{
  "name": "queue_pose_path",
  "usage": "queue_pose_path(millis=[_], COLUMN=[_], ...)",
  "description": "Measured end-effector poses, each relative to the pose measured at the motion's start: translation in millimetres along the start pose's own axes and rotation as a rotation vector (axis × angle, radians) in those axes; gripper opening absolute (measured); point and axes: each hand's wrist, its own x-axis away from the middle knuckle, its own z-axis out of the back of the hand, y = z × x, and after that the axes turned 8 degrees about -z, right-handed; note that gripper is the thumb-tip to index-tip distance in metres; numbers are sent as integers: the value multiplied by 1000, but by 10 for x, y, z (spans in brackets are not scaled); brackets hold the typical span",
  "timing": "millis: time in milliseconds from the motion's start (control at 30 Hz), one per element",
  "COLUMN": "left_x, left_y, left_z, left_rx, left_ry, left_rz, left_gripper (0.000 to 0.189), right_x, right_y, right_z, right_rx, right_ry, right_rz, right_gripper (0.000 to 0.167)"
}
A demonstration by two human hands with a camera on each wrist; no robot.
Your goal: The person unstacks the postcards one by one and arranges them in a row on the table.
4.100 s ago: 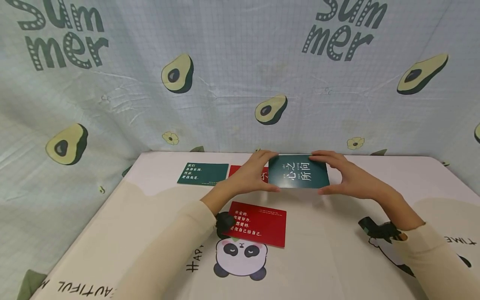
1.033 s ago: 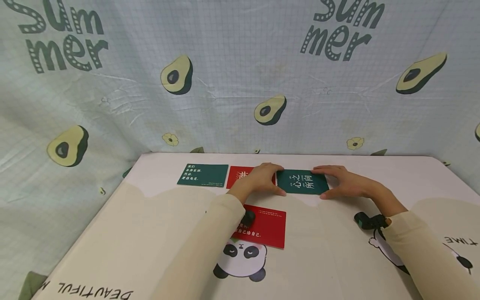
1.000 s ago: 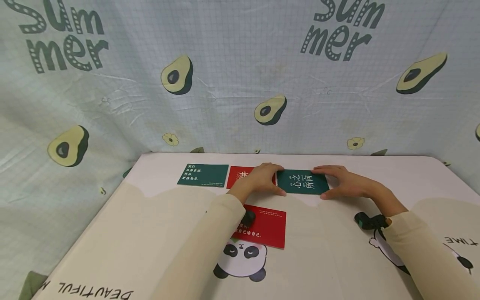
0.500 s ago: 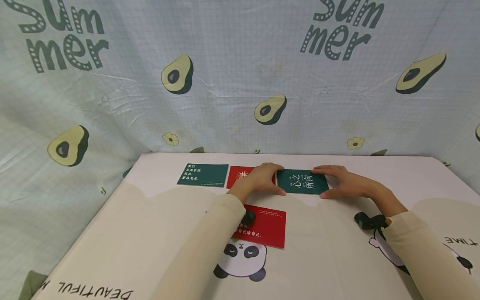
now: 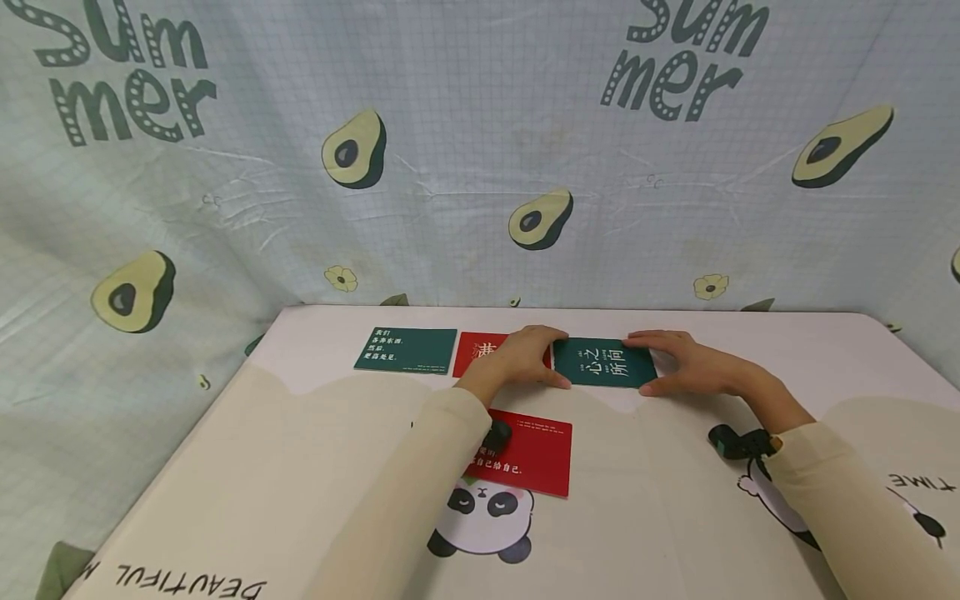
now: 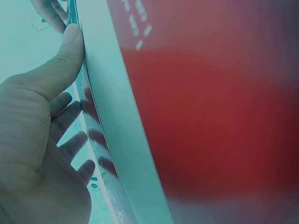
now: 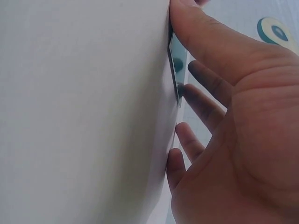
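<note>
A dark green card (image 5: 603,362) with white characters lies at the back of the table, its text turned sideways. My left hand (image 5: 517,362) holds its left end, thumb at the near corner and index finger at the far one. At the other end, my right hand (image 5: 693,367) grips the corners in the same way. Just left of this card is a red card (image 5: 468,350), partly covered by my left hand. In the right wrist view the thumb and fingertips are at the thin edge of the green card (image 7: 176,56).
Another green card (image 5: 408,350) lies at the left end of the back row. Closer in, a second red card (image 5: 536,458) rests under my left wrist, by a printed panda (image 5: 483,521). Behind the table (image 5: 645,533) hangs a cloth (image 5: 450,108) with avocado prints.
Some four seconds ago both hands held the green card up off the table; it has come down and slightly right, beside the red one. Over the last second nothing visibly moves.
</note>
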Motion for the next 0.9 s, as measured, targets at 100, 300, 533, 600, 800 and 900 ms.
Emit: queue_pose_path(millis=[100, 300, 533, 600, 800, 900], left_x=[-1, 26, 362, 511, 965, 1155], left_y=[-2, -18, -53, -63, -59, -64], left_z=[-2, 37, 269, 313, 342, 325], left_rx=[7, 105, 155, 157, 177, 163], left_ry=[1, 15, 60, 71, 48, 23], left_rz=[5, -2, -57, -73, -74, -71], left_gripper=[84, 86, 85, 86, 87, 87], right_x=[1, 36, 95, 112, 178, 221], right_y=[-14, -50, -138, -194, -429, -544], right_z=[5, 24, 42, 39, -30, -111], right_rx=[3, 13, 52, 57, 45, 47], right_ry=[-2, -20, 51, 79, 161, 172], right_rz=[4, -24, -19, -1, 26, 21], right_gripper=[76, 77, 80, 78, 73, 72])
